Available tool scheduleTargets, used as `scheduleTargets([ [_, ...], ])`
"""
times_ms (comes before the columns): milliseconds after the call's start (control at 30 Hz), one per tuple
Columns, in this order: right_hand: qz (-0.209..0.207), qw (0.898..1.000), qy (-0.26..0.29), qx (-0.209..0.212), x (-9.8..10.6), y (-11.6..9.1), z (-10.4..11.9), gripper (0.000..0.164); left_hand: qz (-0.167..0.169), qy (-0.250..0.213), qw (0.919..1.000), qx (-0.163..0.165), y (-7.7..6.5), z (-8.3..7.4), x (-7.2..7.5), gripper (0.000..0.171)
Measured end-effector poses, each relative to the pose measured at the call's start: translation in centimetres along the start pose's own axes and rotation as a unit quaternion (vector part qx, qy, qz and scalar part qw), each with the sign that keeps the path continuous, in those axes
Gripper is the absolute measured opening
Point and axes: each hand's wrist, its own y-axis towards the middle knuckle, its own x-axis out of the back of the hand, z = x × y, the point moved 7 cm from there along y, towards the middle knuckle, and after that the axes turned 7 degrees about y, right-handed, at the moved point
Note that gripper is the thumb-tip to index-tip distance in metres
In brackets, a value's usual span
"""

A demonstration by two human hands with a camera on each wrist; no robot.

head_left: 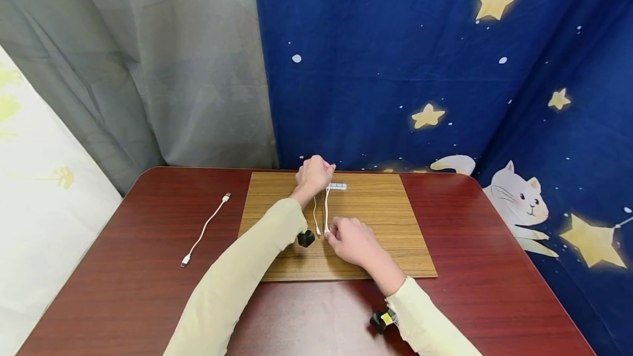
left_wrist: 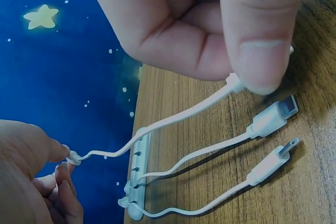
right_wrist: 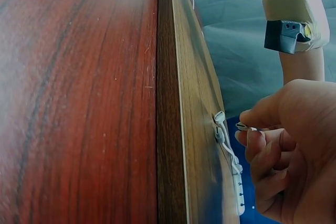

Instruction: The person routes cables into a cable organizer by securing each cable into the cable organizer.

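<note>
A white USB cable (head_left: 326, 207) is stretched between my two hands over a wood-grain board. My left hand (head_left: 315, 173), at the board's far edge, pinches the cable's far end. Nearer, my right hand (head_left: 352, 239) pinches the other end; thumb and forefinger grip it just behind the plug (right_wrist: 242, 126). Beneath the taut cable is a pale slotted cable clip strip (left_wrist: 138, 156), close to the far edge. Two more white cables run from its slots, their plugs (left_wrist: 270, 120) lying on the board, one with a wide tip, the other with a narrower one (left_wrist: 268, 166).
Left of the wood-grain board (head_left: 386, 235), another short white cable (head_left: 205, 229) lies on the red-brown table (head_left: 148, 290). A blue curtain (head_left: 366, 70) with stars and a grey curtain (head_left: 198, 70) hang behind the table's far edge. Small black cameras (head_left: 306, 238) sit at both wrists.
</note>
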Motion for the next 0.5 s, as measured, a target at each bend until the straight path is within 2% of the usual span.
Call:
scheduleTargets([
  [500, -0.012, 0.999, -0.018, -0.049, 0.26, -0.31, -0.56, 0.03, -0.01, 0.012, 0.9999, 0.004, 0.46, 0.31, -0.75, 0.022],
])
